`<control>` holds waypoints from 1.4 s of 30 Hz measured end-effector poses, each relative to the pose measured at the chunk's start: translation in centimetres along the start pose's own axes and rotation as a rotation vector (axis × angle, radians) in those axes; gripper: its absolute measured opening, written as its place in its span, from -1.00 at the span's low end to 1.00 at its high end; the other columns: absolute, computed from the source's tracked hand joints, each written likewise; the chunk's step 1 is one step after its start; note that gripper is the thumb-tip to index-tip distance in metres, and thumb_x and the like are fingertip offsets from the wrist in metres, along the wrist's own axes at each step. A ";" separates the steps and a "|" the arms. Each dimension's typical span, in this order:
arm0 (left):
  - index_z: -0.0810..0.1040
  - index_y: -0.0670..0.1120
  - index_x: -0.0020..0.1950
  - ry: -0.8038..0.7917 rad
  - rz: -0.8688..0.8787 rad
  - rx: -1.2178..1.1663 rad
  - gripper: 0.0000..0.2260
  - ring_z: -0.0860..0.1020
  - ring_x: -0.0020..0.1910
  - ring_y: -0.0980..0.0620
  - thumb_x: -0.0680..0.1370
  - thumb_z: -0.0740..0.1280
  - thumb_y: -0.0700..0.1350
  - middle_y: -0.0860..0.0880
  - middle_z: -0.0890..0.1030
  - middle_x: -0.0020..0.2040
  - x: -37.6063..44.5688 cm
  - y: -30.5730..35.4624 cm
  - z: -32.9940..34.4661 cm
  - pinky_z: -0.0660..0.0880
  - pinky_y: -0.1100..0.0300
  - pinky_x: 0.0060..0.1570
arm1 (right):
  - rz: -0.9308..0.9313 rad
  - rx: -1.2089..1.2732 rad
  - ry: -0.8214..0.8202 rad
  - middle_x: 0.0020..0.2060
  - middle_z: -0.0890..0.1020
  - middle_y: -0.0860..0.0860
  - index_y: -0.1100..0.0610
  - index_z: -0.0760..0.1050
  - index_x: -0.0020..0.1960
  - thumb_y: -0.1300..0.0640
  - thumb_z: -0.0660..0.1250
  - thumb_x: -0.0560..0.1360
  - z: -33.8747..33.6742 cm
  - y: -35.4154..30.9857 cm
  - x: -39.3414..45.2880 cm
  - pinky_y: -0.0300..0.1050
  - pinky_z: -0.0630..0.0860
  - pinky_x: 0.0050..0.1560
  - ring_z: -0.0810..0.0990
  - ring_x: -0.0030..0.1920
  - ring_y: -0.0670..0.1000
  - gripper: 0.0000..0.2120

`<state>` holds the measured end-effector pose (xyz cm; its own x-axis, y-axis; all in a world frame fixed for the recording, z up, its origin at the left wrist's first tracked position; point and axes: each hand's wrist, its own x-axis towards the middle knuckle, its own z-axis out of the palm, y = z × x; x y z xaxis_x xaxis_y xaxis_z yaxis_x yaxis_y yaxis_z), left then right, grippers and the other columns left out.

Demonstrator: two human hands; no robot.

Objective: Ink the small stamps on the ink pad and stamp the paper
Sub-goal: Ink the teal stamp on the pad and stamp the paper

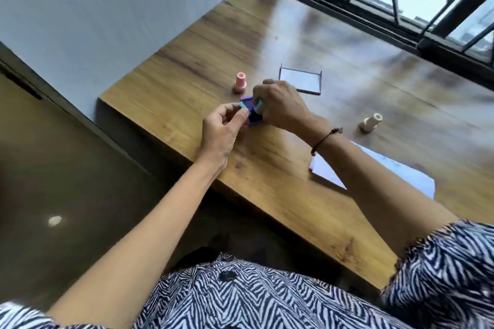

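Observation:
A small purple ink pad (248, 111) lies open on the wooden table (267, 43), between my hands. My right hand (280, 107) grips a small teal stamp (258, 106), held down onto or just above the pad; I cannot tell if they touch. My left hand (224, 128) pinches a small teal piece (242, 105), perhaps the stamp's cap, at the pad's left edge. A pink stamp (239, 83) stands upright behind the pad. To the right, a cream stamp (370, 123) rests tilted on the table. The white paper (395, 168) lies partly under my right forearm.
A clear rectangular lid or tray (300, 80) sits behind my right hand. The table's near left edge (160, 136) drops to the floor. A window with dark bars (401, 2) runs along the far side, and a wall borders the table's left end.

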<state>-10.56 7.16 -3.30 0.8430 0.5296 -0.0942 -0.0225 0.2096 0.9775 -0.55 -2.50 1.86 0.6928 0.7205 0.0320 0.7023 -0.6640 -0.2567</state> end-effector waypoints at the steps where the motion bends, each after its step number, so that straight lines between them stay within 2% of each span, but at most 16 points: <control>1: 0.58 0.00 -0.16 -0.004 0.004 0.000 -0.92 0.54 -0.31 0.12 0.44 0.37 -0.19 -0.01 0.61 -0.26 -0.1 0.0 0.0 0.51 0.25 -0.21 | 0.007 0.026 0.021 -0.10 0.59 0.21 0.21 0.56 -0.11 0.28 0.27 0.35 -0.3 0.2 0.4 -0.07 0.34 -0.26 0.55 -0.10 0.24 -0.85; 3: 0.58 -0.01 -0.15 -0.013 0.003 -0.013 -0.91 0.54 -0.30 0.11 0.44 0.36 -0.20 0.00 0.61 -0.26 -0.2 0.0 -0.2 0.52 0.27 -0.19 | 0.001 0.054 0.091 -0.11 0.60 0.22 0.21 0.58 -0.11 0.31 0.26 0.35 0.0 -0.1 0.3 -0.10 0.30 -0.28 0.55 -0.13 0.24 -0.83; 6: 0.57 -0.04 -0.12 -0.002 -0.026 -0.039 -0.93 0.54 -0.22 0.04 0.45 0.35 -0.21 -0.06 0.60 -0.20 -0.3 0.3 -0.4 0.51 0.21 -0.12 | -0.023 0.045 0.034 -0.11 0.56 0.23 0.22 0.54 -0.07 0.30 0.25 0.36 0.8 -0.7 -0.3 -0.01 0.37 -0.28 0.52 -0.15 0.23 -0.83; 9: 0.57 -0.06 -0.14 0.011 -0.032 -0.060 -0.91 0.49 -0.29 0.07 0.45 0.33 -0.24 -0.06 0.57 -0.27 -0.5 0.5 -0.2 0.47 0.25 -0.20 | -0.024 0.049 -0.024 -0.10 0.62 0.23 0.20 0.59 -0.10 0.29 0.27 0.34 -0.2 -0.2 0.8 0.01 0.45 -0.16 0.55 -0.05 0.24 -0.82; 11: 0.57 -0.05 -0.16 0.010 -0.023 -0.058 -0.90 0.49 -0.33 0.09 0.45 0.34 -0.24 -0.05 0.56 -0.29 -0.4 0.5 -0.1 0.47 0.29 -0.25 | -0.019 0.061 0.037 -0.11 0.61 0.23 0.21 0.58 -0.11 0.30 0.27 0.34 0.0 -0.1 1.0 -0.07 0.35 -0.24 0.55 -0.07 0.23 -0.83; 13: 0.58 -0.03 -0.16 0.013 -0.023 -0.051 -0.90 0.50 -0.32 0.10 0.45 0.34 -0.23 -0.03 0.57 -0.29 -0.4 0.4 -0.3 0.48 0.30 -0.26 | -0.039 0.052 0.026 -0.10 0.59 0.24 0.24 0.56 -0.09 0.30 0.26 0.35 0.5 -0.6 0.9 -0.08 0.27 -0.28 0.53 -0.11 0.23 -0.83; 16: 0.57 -0.04 -0.16 0.003 -0.022 -0.046 -0.91 0.50 -0.31 0.09 0.45 0.34 -0.23 -0.04 0.57 -0.28 -0.3 0.2 -0.3 0.47 0.30 -0.26 | -0.042 0.044 -0.034 -0.09 0.62 0.25 0.23 0.59 -0.09 0.31 0.27 0.34 0.0 -0.4 1.2 -0.07 0.37 -0.19 0.56 -0.05 0.23 -0.81; 20: 0.58 -0.01 -0.17 -0.007 -0.008 -0.027 -0.90 0.52 -0.31 0.13 0.44 0.35 -0.22 -0.01 0.58 -0.28 -0.2 0.1 -0.4 0.49 0.30 -0.25 | -0.005 0.101 0.002 -0.08 0.60 0.24 0.24 0.58 -0.08 0.31 0.29 0.35 0.4 -0.8 0.9 -0.11 0.30 -0.21 0.54 -0.06 0.22 -0.82; 22: 0.57 -0.03 -0.16 -0.017 -0.012 -0.030 -0.90 0.52 -0.34 0.16 0.44 0.35 -0.23 -0.02 0.58 -0.29 -0.3 0.1 -0.3 0.50 0.32 -0.27 | 0.016 0.136 -0.037 -0.09 0.65 0.22 0.23 0.61 -0.09 0.31 0.31 0.34 -0.1 -0.5 0.9 -0.09 0.39 -0.13 0.57 -0.04 0.21 -0.82; 24: 0.56 -0.05 -0.15 -0.030 -0.012 -0.023 -0.91 0.51 -0.37 0.15 0.45 0.34 -0.24 -0.04 0.57 -0.30 -0.3 0.2 -0.2 0.49 0.33 -0.31 | 0.132 0.286 0.017 -0.17 0.66 0.21 0.21 0.63 -0.11 0.29 0.37 0.32 -0.8 0.5 0.8 -0.13 0.44 -0.15 0.60 -0.13 0.14 -0.84; 27: 0.55 -0.06 -0.13 -0.045 0.027 0.038 -0.94 0.50 -0.38 0.15 0.42 0.35 -0.19 -0.04 0.56 -0.31 -0.4 0.3 0.1 0.48 0.33 -0.31 | 0.394 0.735 0.234 -0.33 0.57 0.16 0.18 0.60 -0.16 0.34 0.39 0.32 -0.7 2.0 -1.8 -0.32 0.38 -0.40 0.46 -0.45 -0.12 -0.87; 30: 0.55 0.03 -0.13 -0.182 0.080 0.174 -0.90 0.53 -0.27 0.08 0.37 0.36 -0.07 0.00 0.58 -0.26 -1.3 0.6 2.2 0.50 0.20 -0.17 | 0.565 0.997 0.424 -0.45 0.53 0.08 0.14 0.55 -0.16 0.39 0.34 0.37 -0.6 4.2 -6.9 -0.33 0.36 -0.54 0.40 -0.60 -0.20 -0.83; 34: 0.55 -0.04 -0.05 -0.463 0.172 0.343 -0.84 0.50 -0.30 0.29 0.39 0.37 -0.09 0.08 0.58 -0.22 -3.2 0.6 7.0 0.46 0.39 -0.17 | 0.716 1.095 0.597 -0.35 0.55 0.04 0.17 0.55 -0.11 0.37 0.30 0.42 -1.6 7.0 -13.3 -0.33 0.44 -0.48 0.44 -0.56 -0.17 -0.85; 36: 0.56 -0.11 -0.03 -0.574 0.271 0.473 -0.84 0.48 -0.34 0.29 0.41 0.39 -0.15 0.05 0.56 -0.19 -4.2 0.1 8.9 0.39 0.51 -0.23 | 0.792 1.085 0.660 -0.31 0.57 0.04 0.12 0.54 -0.15 0.37 0.31 0.42 -1.9 8.1 -15.4 -0.31 0.48 -0.45 0.47 -0.49 -0.14 -0.83; 38: 0.55 -0.17 -0.02 -0.663 0.360 0.559 -0.84 0.45 -0.33 0.21 0.42 0.38 -0.20 0.02 0.55 -0.17 -5.0 -0.6 10.2 0.33 0.54 -0.26 | 0.841 1.024 0.684 -0.27 0.59 0.10 0.09 0.54 -0.18 0.36 0.32 0.41 -1.9 8.8 -17.0 -0.24 0.55 -0.35 0.52 -0.38 -0.05 -0.82; 42: 0.53 -0.23 -0.03 -0.728 0.474 0.677 -0.83 0.49 -0.26 0.00 0.41 0.38 -0.22 -0.14 0.62 -0.16 -5.5 -1.7 10.8 0.36 0.28 -0.18 | 0.846 0.832 0.624 -0.26 0.59 0.16 0.19 0.57 -0.12 0.30 0.37 0.39 -1.2 8.8 -18.1 -0.01 0.58 -0.17 0.56 -0.27 0.06 -0.92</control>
<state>-9.31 -4.98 -2.39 0.9468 -0.2205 0.2344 -0.3160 -0.4991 0.8069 -6.71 -21.63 0.15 0.9767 -0.2083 -0.0523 -0.1297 -0.3782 -0.9166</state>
